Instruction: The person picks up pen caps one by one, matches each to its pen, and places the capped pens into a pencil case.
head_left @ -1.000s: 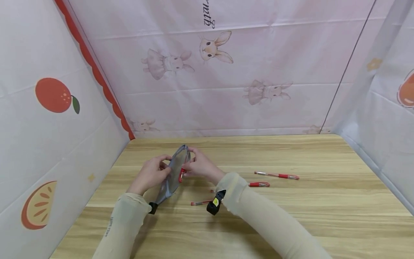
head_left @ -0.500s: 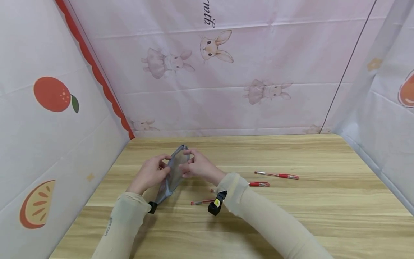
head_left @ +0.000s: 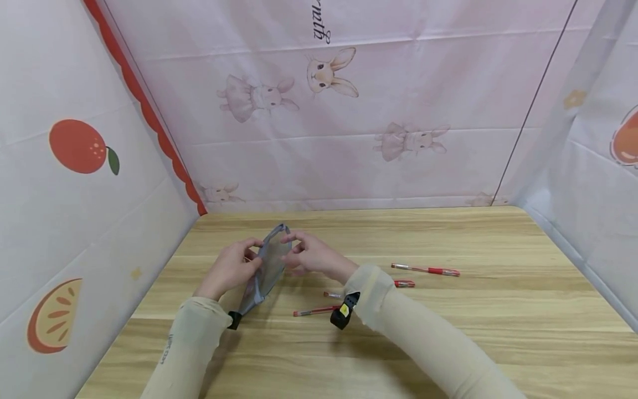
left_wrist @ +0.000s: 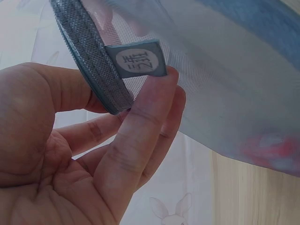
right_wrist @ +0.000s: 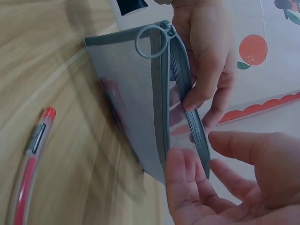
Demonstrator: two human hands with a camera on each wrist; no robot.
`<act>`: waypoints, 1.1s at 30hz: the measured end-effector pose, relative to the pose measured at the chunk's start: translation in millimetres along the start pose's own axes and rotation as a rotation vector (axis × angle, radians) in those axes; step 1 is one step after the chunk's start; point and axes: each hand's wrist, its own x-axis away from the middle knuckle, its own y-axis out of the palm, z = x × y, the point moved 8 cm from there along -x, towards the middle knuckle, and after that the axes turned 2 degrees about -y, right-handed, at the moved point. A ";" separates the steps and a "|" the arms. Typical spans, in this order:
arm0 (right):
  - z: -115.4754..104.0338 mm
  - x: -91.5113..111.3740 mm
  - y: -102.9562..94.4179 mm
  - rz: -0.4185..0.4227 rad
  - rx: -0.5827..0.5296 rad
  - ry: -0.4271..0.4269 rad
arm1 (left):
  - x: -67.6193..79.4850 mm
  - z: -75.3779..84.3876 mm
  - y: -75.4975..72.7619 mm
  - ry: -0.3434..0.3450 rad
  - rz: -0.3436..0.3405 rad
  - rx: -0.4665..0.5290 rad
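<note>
A grey mesh zip pouch (head_left: 271, 269) stands on edge at the left of the table, its zipped mouth apart. My left hand (head_left: 231, 271) pinches one side of that mouth, thumb outside and fingers by a small cloth label (left_wrist: 140, 61) in the left wrist view. At the opposite side, my right hand (head_left: 314, 255) has loosely bent fingers at the rim and holds nothing. Through the mesh, blurred red shapes (right_wrist: 112, 91) show low in the pouch. A ring pull (right_wrist: 151, 42) hangs at the zip's end.
Red pens lie on the wooden table: one (head_left: 426, 270) at the right, one (head_left: 405, 284) partly behind the right wrist, another (head_left: 314, 311) nearer. Black wrist straps (head_left: 341, 316) sit by the cuffs. Printed cloth walls (head_left: 299, 166) stand behind and at both sides.
A second ago my right hand held a red pen at the pouch's mouth; it has let go of the pen and shifted slightly right. The left hand keeps its pinch.
</note>
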 end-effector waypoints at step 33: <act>-1.1 38.7 -63.3 -0.149 0.378 -0.141 | 0.7 -3.0 3.3 0.011 -0.016 0.047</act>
